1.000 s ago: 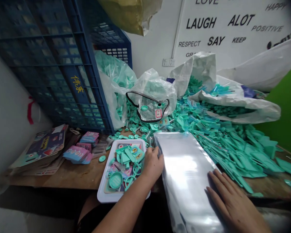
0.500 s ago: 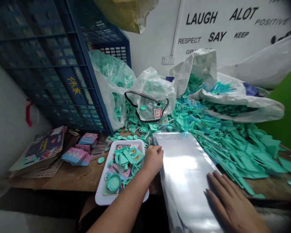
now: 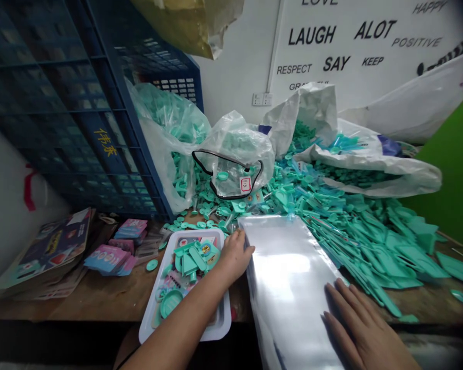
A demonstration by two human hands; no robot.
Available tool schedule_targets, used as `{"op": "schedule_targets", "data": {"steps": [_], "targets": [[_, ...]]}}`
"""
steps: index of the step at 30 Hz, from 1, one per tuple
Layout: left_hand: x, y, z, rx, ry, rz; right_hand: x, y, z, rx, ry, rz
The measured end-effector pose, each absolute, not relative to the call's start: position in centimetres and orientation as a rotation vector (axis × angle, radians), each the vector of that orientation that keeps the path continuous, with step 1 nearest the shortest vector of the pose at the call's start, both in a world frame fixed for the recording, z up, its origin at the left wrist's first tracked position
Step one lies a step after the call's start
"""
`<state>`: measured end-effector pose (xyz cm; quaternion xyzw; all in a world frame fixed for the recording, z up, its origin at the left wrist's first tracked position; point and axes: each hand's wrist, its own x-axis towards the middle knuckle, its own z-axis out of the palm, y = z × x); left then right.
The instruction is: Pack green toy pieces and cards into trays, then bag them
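Note:
A thick stack of shiny clear plastic bags lies lengthwise before me, its near end reaching past the table edge. At the stack's far left edge is my left hand, fingers bent against the side and thumb over the top, closed on that edge. My right hand lies open and flat along the right edge, fingers stretched out. Under my left forearm sits a white tray, partly covered by it. Turquoise plastic toy parts and printed cards are in the tray.
A heap of turquoise plastic parts spreads over the right and back. Filled plastic bags stand behind. On the left are a blue crate, pink-and-blue card packs and printed cardboard sheets.
My left thumb has spread away from the fingers onto the stack's top. My right hand stays flat on the right edge. The view has shifted slightly.

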<state>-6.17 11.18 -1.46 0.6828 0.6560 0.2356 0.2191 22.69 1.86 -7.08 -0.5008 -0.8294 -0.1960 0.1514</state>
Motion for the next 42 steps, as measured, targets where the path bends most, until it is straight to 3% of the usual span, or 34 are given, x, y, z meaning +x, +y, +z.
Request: {"op": "schedule_targets", "data": {"steps": [5, 15, 22, 32, 42], "targets": [[-5.5, 10.6, -1.8, 1.988, 1.814, 0.595, 22.3, 1.7, -5.8, -1.456, -2.37, -0.548], [-1.4, 3.0, -4.5, 2.329, 1.767, 0.711, 22.3, 3.1, -5.5, -1.51, -2.271, -0.232], [-1.1, 1.5, -4.7, 2.545, 1.663, 0.727, 24.3, -0.6, -4.6, -1.69, -2.032, 0.021], [0.2, -1.9, -3.0, 2.637, 1.29, 0.602, 23.6, -6.4, -5.5, -1.758, -1.834, 0.028], [0.5, -2.6, -3.7, 2.682, 1.295, 0.686, 23.0, -6.3, -4.7, -1.777, -1.701, 0.193]]}}
